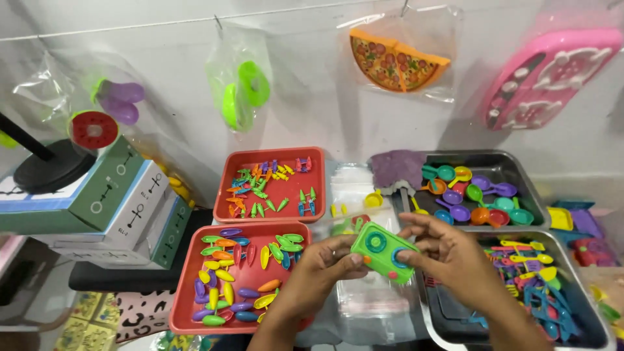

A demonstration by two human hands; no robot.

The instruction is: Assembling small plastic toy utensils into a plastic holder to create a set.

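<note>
1. Risk first: toy stove, a small green block with blue ring burners and orange knobs, is held in the air between both hands, above a stack of clear bags. My read is that the hold is light, at the fingertips only, so a slip would drop it onto the bags or let it slide off toward the trays.

2. Second risk, as I judge it: crowding. Near red tray of small coloured vegetable pieces sits at 9 o'clock from the stove, and the metal tray of small utensils at 3 o'clock. A wide sweep of either wrist could knock loose pieces out.

3. Left hand: fingers curled in, thumb and fingertips closed on the stove's left end. Grip looks pinched, not wrapped.

4. Right hand: fingers partly spread, thumb and forefinger touching the stove's right end near a blue burner; the other fingers fan out above, touching nothing I can see.

5. Surroundings: far red tray of tiny vegetable pieces at 11 o'clock, second metal tray of coloured spoons at 1 o'clock. Bagged toys hang on the wall behind, a pizza toy among them.
</note>
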